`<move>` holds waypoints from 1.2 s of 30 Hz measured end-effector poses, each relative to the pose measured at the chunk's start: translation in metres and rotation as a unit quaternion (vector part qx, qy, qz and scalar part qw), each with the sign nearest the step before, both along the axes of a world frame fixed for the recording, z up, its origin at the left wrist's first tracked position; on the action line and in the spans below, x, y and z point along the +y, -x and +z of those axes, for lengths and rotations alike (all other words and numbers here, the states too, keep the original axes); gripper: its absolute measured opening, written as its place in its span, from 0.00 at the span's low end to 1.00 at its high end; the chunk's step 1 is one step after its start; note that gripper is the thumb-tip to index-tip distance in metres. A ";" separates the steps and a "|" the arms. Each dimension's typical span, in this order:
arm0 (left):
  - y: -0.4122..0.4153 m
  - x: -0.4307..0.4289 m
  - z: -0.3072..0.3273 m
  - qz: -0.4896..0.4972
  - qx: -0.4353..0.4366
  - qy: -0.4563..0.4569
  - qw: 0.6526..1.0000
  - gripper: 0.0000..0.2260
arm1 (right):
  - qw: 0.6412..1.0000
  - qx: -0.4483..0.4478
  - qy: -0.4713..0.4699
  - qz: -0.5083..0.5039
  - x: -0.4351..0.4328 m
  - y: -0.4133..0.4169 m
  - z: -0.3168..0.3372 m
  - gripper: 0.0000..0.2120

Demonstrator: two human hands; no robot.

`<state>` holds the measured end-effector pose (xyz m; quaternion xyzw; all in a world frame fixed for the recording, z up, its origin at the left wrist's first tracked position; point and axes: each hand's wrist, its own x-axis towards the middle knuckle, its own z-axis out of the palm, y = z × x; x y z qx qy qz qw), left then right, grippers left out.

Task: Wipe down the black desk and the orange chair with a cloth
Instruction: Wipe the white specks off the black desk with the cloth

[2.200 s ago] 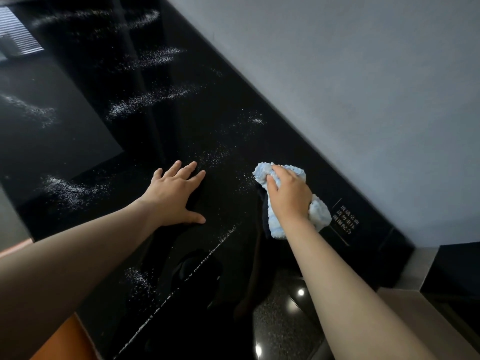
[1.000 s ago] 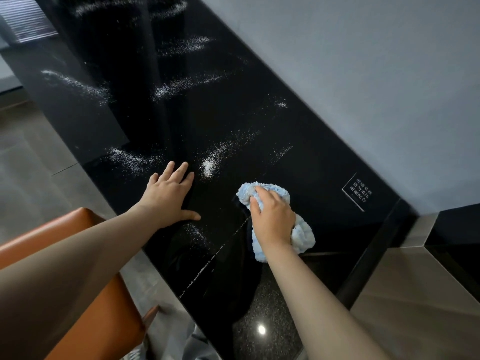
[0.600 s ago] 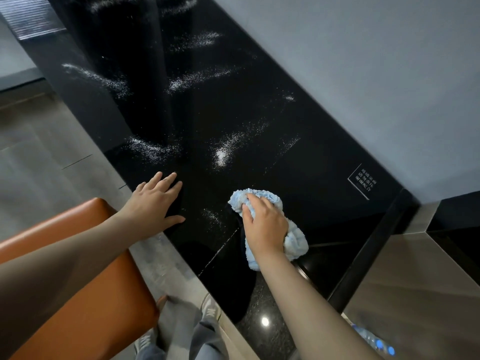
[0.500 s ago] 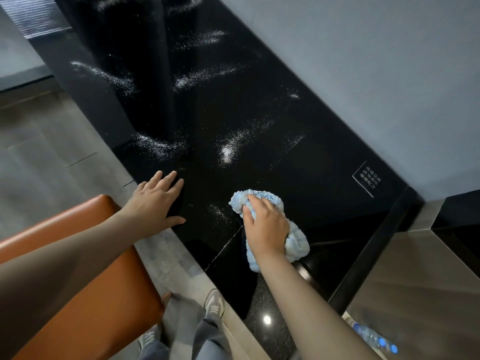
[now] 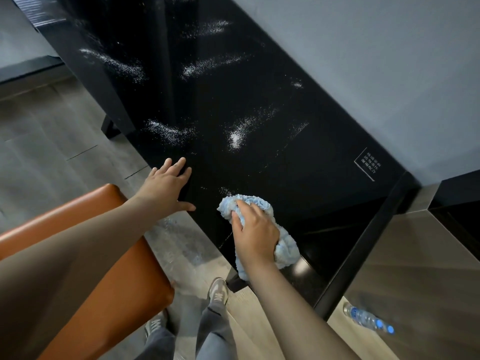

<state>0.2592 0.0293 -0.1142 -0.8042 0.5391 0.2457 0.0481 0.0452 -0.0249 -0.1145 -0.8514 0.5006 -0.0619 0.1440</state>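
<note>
With the right hand (image 5: 255,229) bunched on the cloth (image 5: 284,246), press flat and sweep outward into the powder (image 5: 236,137) (left hand (image 5: 166,187) lies open, bracing the desk (image 5: 298,157)).

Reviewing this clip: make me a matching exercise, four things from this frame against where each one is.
Things:
1. cloth
2. left hand
3. bottle
4. chair

Places:
A. on the floor, lower right
B. flat on the desk edge
C. under the left forearm
D. bunched in the right hand

Pairs: 1-D, 2-B, 3-A, 4-C
</note>
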 end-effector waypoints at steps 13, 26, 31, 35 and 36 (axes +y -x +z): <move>-0.001 0.000 -0.003 -0.002 -0.010 0.009 1.000 0.45 | 1.000 -0.021 -0.008 -0.005 0.046 -0.001 0.003 0.15; -0.005 0.001 -0.006 -0.008 0.000 0.012 1.000 0.46 | 0.995 -0.057 -0.084 0.001 0.087 0.000 0.010 0.16; -0.010 0.001 -0.001 -0.018 0.013 0.003 1.000 0.46 | 0.989 -0.107 -0.086 -0.049 0.077 0.004 0.033 0.15; -0.008 0.000 0.004 -0.024 0.005 -0.012 1.000 0.46 | 0.984 -0.138 -0.050 -0.102 0.047 0.006 0.060 0.14; -0.008 -0.001 0.005 -0.026 0.003 -0.015 1.000 0.46 | 0.982 -0.143 -0.046 -0.111 0.038 0.007 0.066 0.15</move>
